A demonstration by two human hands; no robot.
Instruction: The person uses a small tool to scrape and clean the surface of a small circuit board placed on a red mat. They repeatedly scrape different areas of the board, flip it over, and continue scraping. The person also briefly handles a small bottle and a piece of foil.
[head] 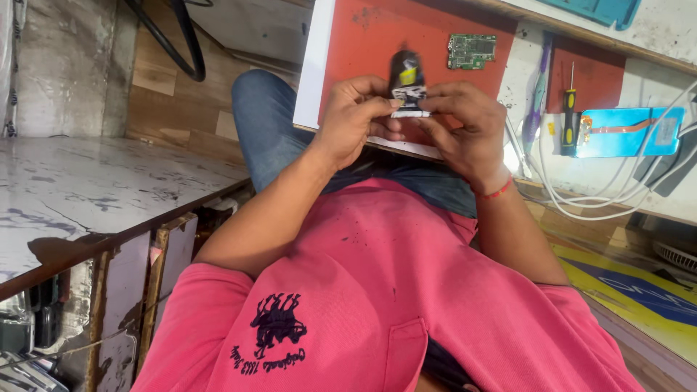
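The left hand (353, 116) and right hand (465, 123) both pinch a small black part (406, 76) with white tape, held above the red mat (363, 51). It looks light and fragile, best held by its edges. A circuit board (471, 51) and screwdriver (570, 109) lie rightward on the worktop (523, 80).

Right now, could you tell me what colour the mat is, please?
The mat is red, seen from the head view.
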